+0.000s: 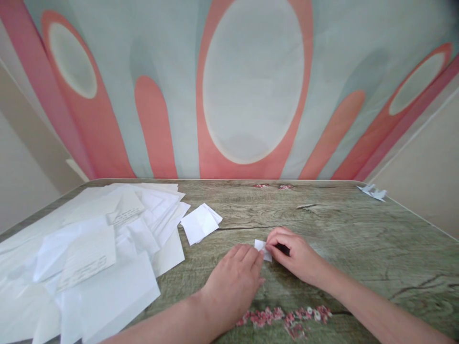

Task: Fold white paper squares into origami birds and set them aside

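Observation:
A small piece of white folded paper point(267, 255) lies on the wood-grain table between my two hands. My left hand point(236, 272) rests over its left side, fingers close together and curved down onto it; the fingertips are partly hidden. With thumb and index finger pinched, my right hand point(292, 251) grips the right edge of the same paper. Most of the paper is covered by the fingers, so its folds cannot be made out. Just behind and left of my left hand sits a short stack of square white sheets point(201, 224).
A wide, loose pile of white papers point(107, 286) covers the table's left side. Small white folded paper pieces point(373, 192) stand at the far right edge. Pink blossom decoration point(283, 316) marks the near tabletop point(358, 229). A red and grey patterned backdrop point(251, 86) rises behind.

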Action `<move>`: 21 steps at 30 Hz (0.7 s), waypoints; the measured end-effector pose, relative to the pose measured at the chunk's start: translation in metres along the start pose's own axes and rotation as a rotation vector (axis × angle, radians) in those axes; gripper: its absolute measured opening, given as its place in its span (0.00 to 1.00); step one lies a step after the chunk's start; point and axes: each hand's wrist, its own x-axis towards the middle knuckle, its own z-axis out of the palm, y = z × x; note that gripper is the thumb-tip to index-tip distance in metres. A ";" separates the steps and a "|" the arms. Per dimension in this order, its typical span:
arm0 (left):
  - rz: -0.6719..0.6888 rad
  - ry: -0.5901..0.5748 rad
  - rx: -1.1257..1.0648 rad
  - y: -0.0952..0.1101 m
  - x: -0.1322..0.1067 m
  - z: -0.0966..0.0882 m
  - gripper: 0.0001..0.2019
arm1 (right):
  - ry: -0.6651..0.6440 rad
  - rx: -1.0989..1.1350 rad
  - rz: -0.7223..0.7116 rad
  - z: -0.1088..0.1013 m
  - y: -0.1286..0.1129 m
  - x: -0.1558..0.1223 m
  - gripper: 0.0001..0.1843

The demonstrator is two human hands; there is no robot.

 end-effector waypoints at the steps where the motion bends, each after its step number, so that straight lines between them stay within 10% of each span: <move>1: -0.009 -0.004 0.004 0.001 0.000 0.000 0.20 | 0.000 -0.002 0.004 0.000 0.001 0.000 0.07; 21: -0.095 -0.014 -0.300 -0.020 0.004 -0.002 0.10 | -0.123 0.044 0.024 -0.011 -0.003 -0.001 0.03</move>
